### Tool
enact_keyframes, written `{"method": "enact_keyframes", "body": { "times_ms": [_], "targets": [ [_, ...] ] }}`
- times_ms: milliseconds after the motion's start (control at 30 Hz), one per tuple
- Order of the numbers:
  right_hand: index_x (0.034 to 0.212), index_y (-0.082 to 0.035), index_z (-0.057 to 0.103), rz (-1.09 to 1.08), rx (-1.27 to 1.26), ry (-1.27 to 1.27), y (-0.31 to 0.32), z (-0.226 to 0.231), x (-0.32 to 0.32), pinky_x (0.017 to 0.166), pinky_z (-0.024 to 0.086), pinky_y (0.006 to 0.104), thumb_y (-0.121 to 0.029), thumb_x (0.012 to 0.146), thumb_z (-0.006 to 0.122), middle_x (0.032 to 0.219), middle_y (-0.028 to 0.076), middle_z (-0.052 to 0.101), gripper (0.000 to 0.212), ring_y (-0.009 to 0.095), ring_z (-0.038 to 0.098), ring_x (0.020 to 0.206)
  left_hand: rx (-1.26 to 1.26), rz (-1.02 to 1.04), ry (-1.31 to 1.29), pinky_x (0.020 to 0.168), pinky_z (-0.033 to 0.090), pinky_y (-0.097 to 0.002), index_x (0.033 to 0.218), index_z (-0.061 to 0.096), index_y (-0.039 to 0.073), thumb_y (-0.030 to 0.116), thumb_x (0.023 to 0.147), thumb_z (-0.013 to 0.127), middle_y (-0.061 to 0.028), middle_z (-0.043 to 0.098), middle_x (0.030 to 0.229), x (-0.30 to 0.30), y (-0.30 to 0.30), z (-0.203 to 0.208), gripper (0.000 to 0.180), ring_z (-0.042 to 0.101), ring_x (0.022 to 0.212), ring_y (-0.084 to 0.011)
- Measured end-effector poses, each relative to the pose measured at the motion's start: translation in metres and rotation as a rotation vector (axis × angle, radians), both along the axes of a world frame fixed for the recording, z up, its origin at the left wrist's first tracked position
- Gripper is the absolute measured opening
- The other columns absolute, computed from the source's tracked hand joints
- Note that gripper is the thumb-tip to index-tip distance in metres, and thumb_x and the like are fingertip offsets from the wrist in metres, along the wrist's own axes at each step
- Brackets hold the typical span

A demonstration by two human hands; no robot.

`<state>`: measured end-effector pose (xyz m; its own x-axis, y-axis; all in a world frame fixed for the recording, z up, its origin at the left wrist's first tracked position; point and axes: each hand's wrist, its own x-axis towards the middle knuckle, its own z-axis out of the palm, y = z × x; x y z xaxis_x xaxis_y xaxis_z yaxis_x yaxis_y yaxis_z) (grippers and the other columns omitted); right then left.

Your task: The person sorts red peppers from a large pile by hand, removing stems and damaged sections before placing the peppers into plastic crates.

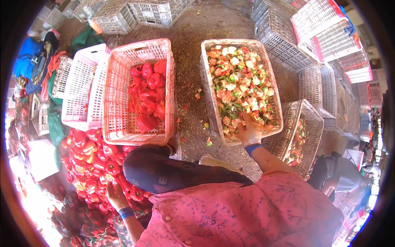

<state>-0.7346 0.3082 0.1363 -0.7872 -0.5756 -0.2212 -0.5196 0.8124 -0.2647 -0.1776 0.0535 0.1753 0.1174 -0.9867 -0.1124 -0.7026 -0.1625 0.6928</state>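
My left hand (117,196) reaches down to a heap of red bell peppers (91,150) on the left. Its fingers look apart at the edge of the heap, and no pepper shows in them. Over the near end of a pale crate (206,88) is my right hand (249,131), fingers stretched out over the cut pepper cores (240,80). Nothing shows gripped there. Left of that crate, a pinkish crate (117,96) holds several hollowed red peppers (148,92). Blue bands circle both wrists.
A white crate (78,92) leans against the pinkish crate. To the right, another crate (314,136) holds more cores. Stacked crates (284,39) line the right and back. My knee (144,166) lies between heap and crates. Another person (343,173) is at the lower right.
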Motion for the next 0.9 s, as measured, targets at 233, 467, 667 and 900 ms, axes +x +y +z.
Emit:
{"method": "enact_keyframes", "body": {
  "times_ms": [233, 467, 667, 900],
  "targets": [
    [0.148, -0.017, 0.047, 0.348, 0.040, 0.215, -0.098, 0.020, -0.020, 0.123, 0.018, 0.0563, -0.043, 0.094, 0.058, 0.158, 0.019, 0.037, 0.061, 0.040, 0.032, 0.148, 0.179, 0.231, 0.103, 0.087, 0.051, -0.0321, 0.120, 0.063, -0.004, 0.014, 0.095, 0.066, -0.0101, 0.067, 0.109, 0.022, 0.023, 0.005, 0.031, 0.061, 0.099, -0.0179],
    [0.149, -0.025, 0.046, 0.499, 0.141, 0.176, -0.156, 0.000, -0.066, 0.121, 0.007, 0.0647, -0.058, 0.097, 0.045, 0.161, 0.020, 0.032, 0.062, 0.044, 0.027, 0.149, 0.017, 0.262, 0.270, 0.087, 0.051, -0.0318, 0.119, 0.062, -0.004, 0.011, 0.093, 0.067, -0.0081, 0.068, 0.104, 0.014, 0.020, 0.029, 0.030, 0.062, 0.093, -0.0189],
    [0.135, -0.029, 0.061, 0.340, 0.063, 0.304, -0.098, 0.013, -0.092, 0.120, 0.020, 0.0612, -0.044, 0.093, 0.061, 0.151, 0.017, 0.046, 0.044, 0.036, 0.034, 0.146, 0.173, 0.566, 0.314, 0.077, 0.049, -0.0314, 0.119, 0.064, 0.006, 0.021, 0.094, 0.066, -0.0012, 0.066, 0.098, 0.049, 0.025, 0.029, 0.029, 0.061, 0.085, -0.0180],
    [0.115, -0.025, 0.068, 0.064, 0.211, 0.264, -0.027, 0.011, -0.091, 0.119, 0.019, 0.0657, -0.042, 0.088, 0.068, 0.159, 0.013, 0.031, 0.032, 0.038, 0.034, 0.144, 0.360, 0.662, 0.427, 0.078, 0.037, -0.0438, 0.130, 0.060, 0.022, 0.055, 0.085, 0.066, -0.0031, 0.057, 0.122, 0.074, 0.040, 0.012, 0.056, 0.053, 0.098, -0.0227]
  ]
}}
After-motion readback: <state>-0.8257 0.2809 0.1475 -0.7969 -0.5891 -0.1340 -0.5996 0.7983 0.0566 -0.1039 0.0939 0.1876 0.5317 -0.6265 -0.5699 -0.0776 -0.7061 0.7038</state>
